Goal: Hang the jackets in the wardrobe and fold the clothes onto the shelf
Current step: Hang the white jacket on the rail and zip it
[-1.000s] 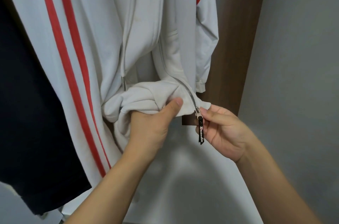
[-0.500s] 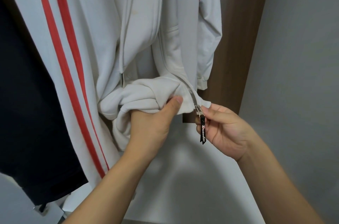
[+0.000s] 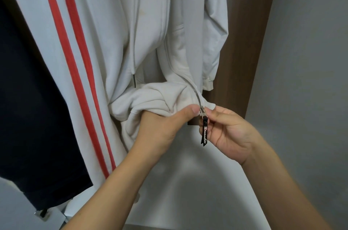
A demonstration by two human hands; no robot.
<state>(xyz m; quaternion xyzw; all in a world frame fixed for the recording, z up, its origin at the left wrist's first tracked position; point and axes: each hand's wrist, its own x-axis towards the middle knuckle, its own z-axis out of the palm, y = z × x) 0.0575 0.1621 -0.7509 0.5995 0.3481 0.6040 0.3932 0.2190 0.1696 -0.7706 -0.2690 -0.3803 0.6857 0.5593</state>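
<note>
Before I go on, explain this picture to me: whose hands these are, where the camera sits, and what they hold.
No machine here: a person wears a camera on the head, looking down at their own bare hands. The left hand grips the bunched bottom hem of a white jacket with red stripes, which hangs in a wardrobe. The right hand pinches the zip slider at the hem; its black pull tab dangles below. A dark garment hangs to the left.
</note>
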